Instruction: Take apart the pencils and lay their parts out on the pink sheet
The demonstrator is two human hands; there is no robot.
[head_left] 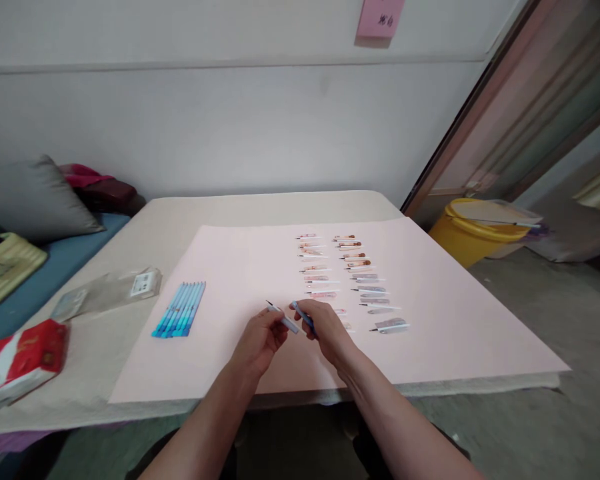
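Note:
My left hand [256,341] pinches a pale pen piece [289,325] with a thin dark tip pointing up and left. Close beside it, my right hand [326,327] is closed around a blue pen piece [307,319]; whether this is a cap or a barrel I cannot make out. The two pieces are apart. Beyond and right of my hands, two columns of pen parts lie on the pink sheet: brown-and-pale pieces [353,257], greyish pieces [373,289] and white dark-tipped refills [380,307]. My right hand hides part of the nearer column.
Several blue pens [180,310] lie side by side at the pink sheet's [230,267] left. Left of them are a clear plastic bag [110,292] and a red tissue pack [27,360]. A yellow bin [473,233] stands right of the table; a grey pillow [35,200] lies far left.

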